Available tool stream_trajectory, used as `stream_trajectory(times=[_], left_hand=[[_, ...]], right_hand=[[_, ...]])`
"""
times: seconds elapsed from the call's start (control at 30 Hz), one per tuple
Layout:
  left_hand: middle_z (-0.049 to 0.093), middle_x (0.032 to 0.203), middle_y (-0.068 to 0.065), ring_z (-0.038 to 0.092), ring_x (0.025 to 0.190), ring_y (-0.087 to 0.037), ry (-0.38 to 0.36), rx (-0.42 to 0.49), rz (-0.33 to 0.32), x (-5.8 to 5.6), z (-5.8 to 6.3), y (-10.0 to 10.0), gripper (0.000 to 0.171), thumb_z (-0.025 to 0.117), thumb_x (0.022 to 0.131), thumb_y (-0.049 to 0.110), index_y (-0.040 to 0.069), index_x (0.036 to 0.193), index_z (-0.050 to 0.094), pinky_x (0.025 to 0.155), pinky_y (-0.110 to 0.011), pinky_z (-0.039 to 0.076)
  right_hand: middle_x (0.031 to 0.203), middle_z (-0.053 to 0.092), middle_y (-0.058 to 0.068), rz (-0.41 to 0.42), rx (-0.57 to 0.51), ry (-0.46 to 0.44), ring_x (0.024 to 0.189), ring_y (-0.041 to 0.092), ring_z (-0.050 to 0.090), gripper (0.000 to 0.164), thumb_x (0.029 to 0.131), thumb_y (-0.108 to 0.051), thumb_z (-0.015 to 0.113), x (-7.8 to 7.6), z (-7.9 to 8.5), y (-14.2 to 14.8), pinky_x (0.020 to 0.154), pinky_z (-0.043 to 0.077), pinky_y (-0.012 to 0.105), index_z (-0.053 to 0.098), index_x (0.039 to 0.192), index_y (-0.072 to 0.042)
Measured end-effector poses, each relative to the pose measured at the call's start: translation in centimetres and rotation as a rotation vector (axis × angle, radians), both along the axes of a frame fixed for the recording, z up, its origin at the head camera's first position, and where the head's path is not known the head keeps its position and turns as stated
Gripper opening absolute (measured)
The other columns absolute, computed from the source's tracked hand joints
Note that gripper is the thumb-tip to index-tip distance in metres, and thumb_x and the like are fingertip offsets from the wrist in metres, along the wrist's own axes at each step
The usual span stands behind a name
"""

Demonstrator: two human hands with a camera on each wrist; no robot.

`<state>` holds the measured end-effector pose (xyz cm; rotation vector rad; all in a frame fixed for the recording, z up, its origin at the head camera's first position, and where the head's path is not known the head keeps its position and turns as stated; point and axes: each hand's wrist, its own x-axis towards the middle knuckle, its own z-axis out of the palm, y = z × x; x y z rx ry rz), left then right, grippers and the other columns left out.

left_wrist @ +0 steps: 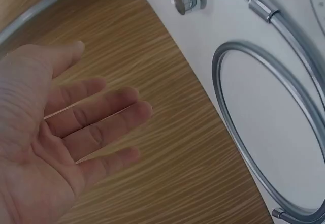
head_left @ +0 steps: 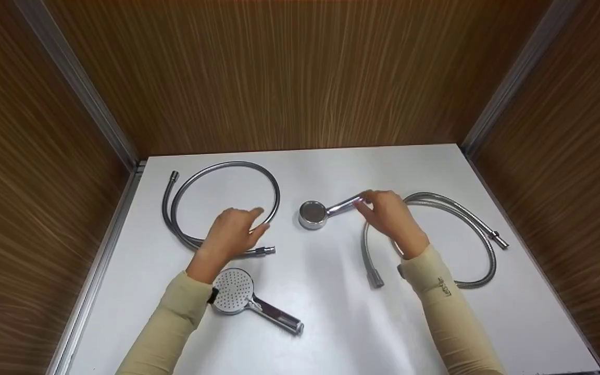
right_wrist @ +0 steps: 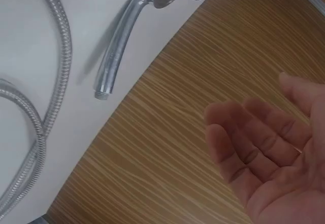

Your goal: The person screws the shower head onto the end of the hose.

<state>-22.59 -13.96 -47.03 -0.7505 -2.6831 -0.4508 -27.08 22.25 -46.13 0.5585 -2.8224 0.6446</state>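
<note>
My left hand (head_left: pixel 229 229) hovers over the right side of a coiled smooth grey shower hose (head_left: pixel 277 192), thumb and fingers apart; its palm holds nothing in the left wrist view. Below it lies a large shower head (head_left: pixel 233 289) with a white, dotted spray face, partly covered by my left wrist. A small chrome shower head (head_left: pixel 312 214) lies at the middle. My right hand (head_left: pixel 391 216) is above its handle's end, fingers loosely bent. The right wrist view shows that handle (right_wrist: pixel 119 46), with a threaded end, apart from the hand. Under my right forearm loops a ribbed metal shower hose (head_left: pixel 491 255).
All of these lie on a white tabletop (head_left: pixel 289 354). Wood-grain panels (head_left: pixel 300 78) rise behind it and on both sides, with metal strips (head_left: pixel 78 73) in the corners. The ribbed hose's cone-shaped end (head_left: pixel 375 278) points toward the front.
</note>
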Motion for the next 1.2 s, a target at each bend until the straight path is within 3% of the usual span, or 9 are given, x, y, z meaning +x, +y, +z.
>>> stream_trajectory(times=[0.1,0.27,0.43,0.6,0.73,0.9,1.2], left_hand=[[0.079,0.09,-0.018,0.076,0.079,-0.036,-0.038,-0.007,-0.064,0.9,-0.8,0.3,0.036,0.077,0.097,0.026,-0.001,0.121,0.073,0.078,-0.051,0.061],[0.079,0.101,-0.017,0.077,0.094,-0.036,-0.114,-0.067,-0.123,2.5,-2.3,0.6,0.042,0.08,0.093,0.029,0.0,0.123,0.073,0.096,-0.059,0.056],[0.079,0.102,-0.014,0.074,0.096,-0.033,-0.148,-0.102,-0.168,3.7,-3.9,0.8,0.047,0.085,0.088,0.035,0.003,0.121,0.075,0.095,-0.054,0.056],[0.079,0.112,-0.013,0.072,0.102,-0.034,-0.252,-0.125,-0.181,4.5,-5.4,0.8,0.049,0.086,0.087,0.036,0.004,0.121,0.076,0.092,-0.052,0.056],[0.078,0.106,-0.013,0.071,0.098,-0.032,-0.306,-0.17,-0.197,4.9,-6.1,0.7,0.049,0.088,0.084,0.036,0.006,0.122,0.076,0.092,-0.048,0.055],[0.077,0.1,-0.012,0.07,0.095,-0.03,-0.321,-0.17,-0.232,5.4,-6.7,0.7,0.05,0.091,0.079,0.034,0.007,0.119,0.078,0.092,-0.046,0.054],[0.078,0.108,-0.01,0.067,0.099,-0.029,-0.417,-0.182,-0.247,5.9,-7.4,0.8,0.065,0.097,0.07,0.04,0.01,0.123,0.077,0.091,-0.045,0.052]], right_hand=[[0.094,0.078,0.018,0.006,-0.008,-0.022,0.082,0.033,0.073,0.025,0.104,-0.022,0.068,0.3,-0.9,0.6,0.076,0.06,0.047,0.077,0.108,0.002],[0.079,0.072,0.012,0.02,-0.033,-0.038,0.065,0.02,0.057,0.02,0.101,-0.018,0.071,1.0,-2.8,1.4,0.064,0.049,0.036,0.075,0.094,0.001],[0.081,0.072,0.011,0.014,-0.046,-0.104,0.07,0.018,0.059,0.02,0.1,-0.018,0.071,1.7,-4.2,2.0,0.068,0.05,0.036,0.075,0.096,0.001],[0.085,0.073,0.012,-0.002,-0.037,-0.165,0.072,0.02,0.062,0.022,0.101,-0.021,0.07,2.3,-5.3,2.4,0.068,0.052,0.037,0.075,0.101,0.001],[0.082,0.071,0.012,-0.013,-0.025,-0.189,0.07,0.02,0.06,0.023,0.101,-0.021,0.07,2.7,-6.2,2.6,0.067,0.05,0.038,0.074,0.101,0.002],[0.084,0.072,0.013,-0.019,-0.024,-0.21,0.072,0.021,0.061,0.024,0.1,-0.021,0.071,3.2,-7.1,2.8,0.069,0.052,0.04,0.075,0.102,0.003],[0.084,0.07,0.012,-0.052,-0.024,-0.288,0.071,0.02,0.059,0.031,0.102,-0.025,0.069,3.7,-7.9,2.7,0.066,0.05,0.037,0.073,0.111,0.004]])
